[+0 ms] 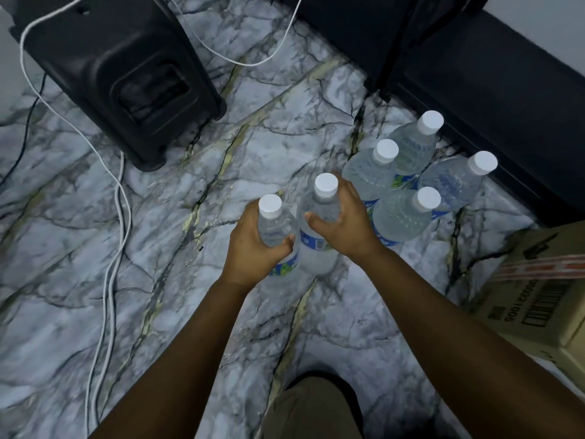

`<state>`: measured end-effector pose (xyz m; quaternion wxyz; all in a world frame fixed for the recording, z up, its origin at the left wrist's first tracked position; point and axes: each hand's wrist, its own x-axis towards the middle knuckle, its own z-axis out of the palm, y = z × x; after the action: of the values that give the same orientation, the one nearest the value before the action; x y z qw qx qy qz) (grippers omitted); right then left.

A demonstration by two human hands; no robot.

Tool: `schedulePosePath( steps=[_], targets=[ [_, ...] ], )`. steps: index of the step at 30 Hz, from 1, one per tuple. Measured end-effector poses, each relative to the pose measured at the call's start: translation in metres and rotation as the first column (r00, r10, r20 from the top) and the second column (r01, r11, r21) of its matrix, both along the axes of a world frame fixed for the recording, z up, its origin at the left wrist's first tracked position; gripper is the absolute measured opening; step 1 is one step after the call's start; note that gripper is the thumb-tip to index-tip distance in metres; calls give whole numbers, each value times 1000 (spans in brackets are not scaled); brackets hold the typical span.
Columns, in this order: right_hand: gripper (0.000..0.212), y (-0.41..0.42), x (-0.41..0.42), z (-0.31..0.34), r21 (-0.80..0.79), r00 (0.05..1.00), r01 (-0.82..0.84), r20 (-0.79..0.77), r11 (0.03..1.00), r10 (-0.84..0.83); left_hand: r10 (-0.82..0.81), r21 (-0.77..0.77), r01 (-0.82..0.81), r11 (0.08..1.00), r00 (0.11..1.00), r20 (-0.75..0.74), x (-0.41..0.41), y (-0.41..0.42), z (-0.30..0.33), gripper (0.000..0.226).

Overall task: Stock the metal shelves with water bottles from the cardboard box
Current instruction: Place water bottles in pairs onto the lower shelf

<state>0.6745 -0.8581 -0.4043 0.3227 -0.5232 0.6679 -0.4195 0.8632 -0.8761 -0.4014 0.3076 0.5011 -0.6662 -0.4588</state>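
Two water bottles are gripped over the marble-patterned floor (95, 217), one in each hand. The left hand (250, 248) is curled round the body of a clear bottle (273, 229) with a white cap, the thumb pressed across its near side above the blue label. The right hand (345, 220) is wrapped round the shoulder of a second bottle (319, 229), fingers behind it and thumb in front; this bottle stands just beside the first, their sides touching or nearly so. Whether either base rests on the floor cannot be told. Four more capped bottles (408, 175) are clustered upright on the floor just beyond the right hand, close to a dark piece of furniture (493, 99) along the far right edge of the floor. A cardboard box (538, 299) with a barcode label is seen at the floor's right edge, near the right forearm. A black moulded plastic object (126, 74) sits toward the far left corner, and a white cable (107, 248) is trailed down the floor's left side.
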Motion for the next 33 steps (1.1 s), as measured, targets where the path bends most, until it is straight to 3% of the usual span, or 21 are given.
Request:
schedulePosePath(
  steps=[5,14,18,23,28,33],
  targets=[
    [53,12,1,-9,174,977,-155,170,972,126,-8,56,12,998,998,-66,11,-3,3,57],
    [65,31,23,-21,47,994,24,110,999,-29,72,15,-71,997,988,-140,20,8,-7,78],
    [67,41,23,-25,10,988,85,130,996,-85,43,-28,-47,999,992,-119,13,4,-5,67],
    [65,54,20,-21,-11,973,138,189,990,-134,-58,59,62,996,996,-68,8,-5,-9,62],
    [73,67,16,-23,17,992,22,127,1000,-24,-85,158,99,982,992,-96,16,2,-22,64],
    [80,65,13,-30,20,987,-155,55,988,153,13,93,0,996,991,-137,23,7,-23,69]
  ],
)
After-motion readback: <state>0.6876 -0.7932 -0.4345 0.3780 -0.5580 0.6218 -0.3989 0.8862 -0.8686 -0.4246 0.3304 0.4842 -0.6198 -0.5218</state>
